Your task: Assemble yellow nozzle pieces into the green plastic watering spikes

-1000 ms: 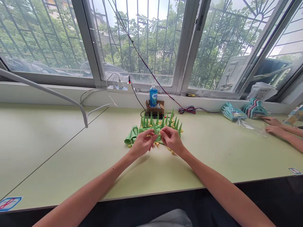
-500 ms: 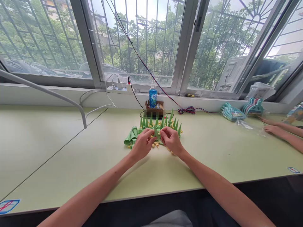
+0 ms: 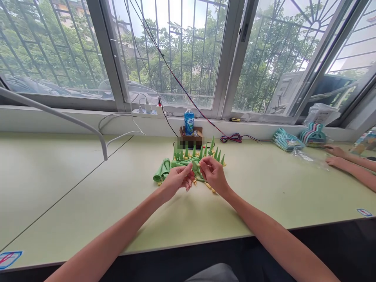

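Note:
My left hand [image 3: 178, 178] is closed, thumb uppermost, on a small green plastic cone [image 3: 195, 166] that points toward my right hand. My right hand [image 3: 214, 173] pinches a small pale yellow piece [image 3: 199, 164] close against the cone; its exact shape is mostly covered by fingers. Behind both hands stand several upright green cones [image 3: 212, 145] with yellow pieces among them. Larger green hollow cones [image 3: 162, 170] lie in a pile beside my left hand. Loose yellow pegs [image 3: 210, 187] lie on the table below my right hand.
A blue bottle [image 3: 189, 122] stands in a small brown box [image 3: 192, 139] by the window sill. Coiled cable [image 3: 232, 137] lies at the back. A grey hose [image 3: 101, 141] reaches in from the left. Packed teal hangers [image 3: 286, 139] and another person's hands [image 3: 337, 156] are at right.
My left hand has turned and dropped slightly, its thumb now on top and its fingers curled below. The cone has tipped from upright. My right hand stays nearly where it was.

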### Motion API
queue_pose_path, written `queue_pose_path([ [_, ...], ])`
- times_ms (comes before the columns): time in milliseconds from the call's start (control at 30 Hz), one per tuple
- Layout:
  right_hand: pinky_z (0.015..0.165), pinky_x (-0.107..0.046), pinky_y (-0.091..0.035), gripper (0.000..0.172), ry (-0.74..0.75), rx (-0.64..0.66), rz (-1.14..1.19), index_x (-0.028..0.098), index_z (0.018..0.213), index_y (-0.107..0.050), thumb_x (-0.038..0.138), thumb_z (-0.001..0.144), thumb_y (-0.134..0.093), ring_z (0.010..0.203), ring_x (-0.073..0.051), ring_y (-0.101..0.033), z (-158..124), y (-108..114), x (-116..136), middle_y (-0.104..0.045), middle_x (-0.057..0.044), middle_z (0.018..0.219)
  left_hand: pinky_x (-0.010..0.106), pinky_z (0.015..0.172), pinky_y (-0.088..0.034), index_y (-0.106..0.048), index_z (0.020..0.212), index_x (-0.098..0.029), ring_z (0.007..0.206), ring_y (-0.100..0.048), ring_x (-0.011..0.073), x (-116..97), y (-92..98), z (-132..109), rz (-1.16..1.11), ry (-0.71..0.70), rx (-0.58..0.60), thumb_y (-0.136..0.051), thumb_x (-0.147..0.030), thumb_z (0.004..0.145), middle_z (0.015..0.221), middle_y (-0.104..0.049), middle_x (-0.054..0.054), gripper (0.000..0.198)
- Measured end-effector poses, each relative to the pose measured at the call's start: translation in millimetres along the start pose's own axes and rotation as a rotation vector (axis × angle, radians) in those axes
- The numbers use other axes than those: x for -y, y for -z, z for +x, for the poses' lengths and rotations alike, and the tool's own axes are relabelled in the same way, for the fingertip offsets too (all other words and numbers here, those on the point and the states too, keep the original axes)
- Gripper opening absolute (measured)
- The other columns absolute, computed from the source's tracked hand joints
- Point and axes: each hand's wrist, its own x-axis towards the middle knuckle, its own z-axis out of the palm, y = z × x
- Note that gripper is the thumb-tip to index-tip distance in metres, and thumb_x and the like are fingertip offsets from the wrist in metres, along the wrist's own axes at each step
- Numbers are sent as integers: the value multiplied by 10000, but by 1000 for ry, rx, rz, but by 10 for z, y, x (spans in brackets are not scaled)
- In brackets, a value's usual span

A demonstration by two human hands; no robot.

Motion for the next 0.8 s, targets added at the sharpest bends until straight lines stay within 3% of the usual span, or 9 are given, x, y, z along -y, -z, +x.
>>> queue_pose_path([
  [167, 418, -206, -339, 280, 6, 13, -13, 202, 825, -510, 471, 904, -519, 466, -79, -409, -6, -5, -18, -483, 34, 629, 211, 408, -415, -639, 688, -72, 482, -517, 91, 6, -3, -4, -36, 52, 68, -609, -624, 768, 674, -608, 84, 558],
  [500, 410, -209, -338, 281, -34, 30, -53, 199, 809, -521, 468, 888, -531, 474, -88, -434, -1, 7, -65, -525, 18, 649, 212, 433, -422, -623, 712, -98, 497, -517, 84, 15, -5, -16, 73, -6, 13, -624, -602, 764, 762, -638, 82, 507],
  [800, 406, -213, -322, 290, -58, 41, -35, 203, 763, -502, 466, 877, -547, 457, -92, -412, 4, 0, -93, -482, 29, 588, 220, 459, -433, -557, 687, -160, 466, -526, 108, 43, 31, -40, 305, -199, -44, -676, -477, 775, 513, -558, -9, 350],
])
